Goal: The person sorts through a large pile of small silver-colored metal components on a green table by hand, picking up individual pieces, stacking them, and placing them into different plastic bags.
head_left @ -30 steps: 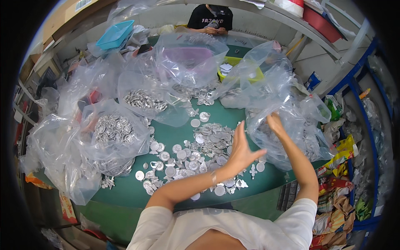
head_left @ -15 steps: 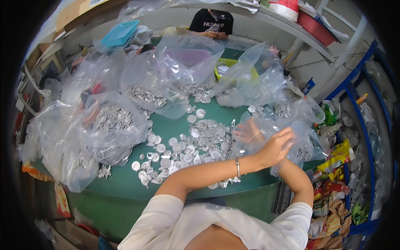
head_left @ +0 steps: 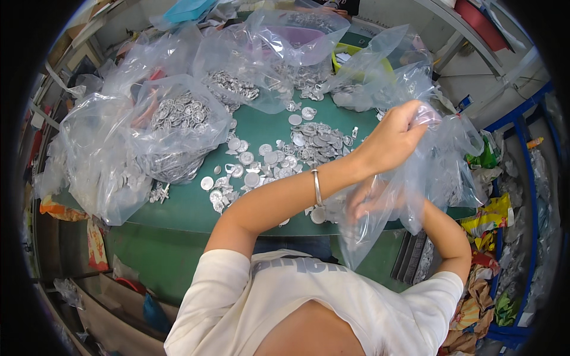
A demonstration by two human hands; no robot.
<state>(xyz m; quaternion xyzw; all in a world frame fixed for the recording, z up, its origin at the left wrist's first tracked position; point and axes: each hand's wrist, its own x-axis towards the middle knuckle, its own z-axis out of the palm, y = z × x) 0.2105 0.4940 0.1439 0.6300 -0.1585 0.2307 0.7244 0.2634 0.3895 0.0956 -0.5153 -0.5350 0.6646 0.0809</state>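
Observation:
My left hand (head_left: 396,135), a metal bangle on its wrist, reaches across to the right and grips the top edge of a clear plastic bag (head_left: 436,169). The bag hangs over the table's right front edge. My right hand (head_left: 367,200) is lower, seen blurred through the plastic, with its fingers closed on the bag's lower part. Small round silver metal discs (head_left: 279,155) lie scattered on the green table (head_left: 190,204) to the left of both hands.
Several clear bags of metal discs (head_left: 178,121) crowd the table's left and back. A yellow tub (head_left: 347,56) stands at the back. Another person's hand (head_left: 323,9) shows at the far side. Coloured packaging (head_left: 496,216) is piled by blue shelving on the right.
Both hands came together on the clear bag. The left hand rose and closed on its top edge, while the right hand dropped down behind the plastic. The bag now hangs nearer my body.

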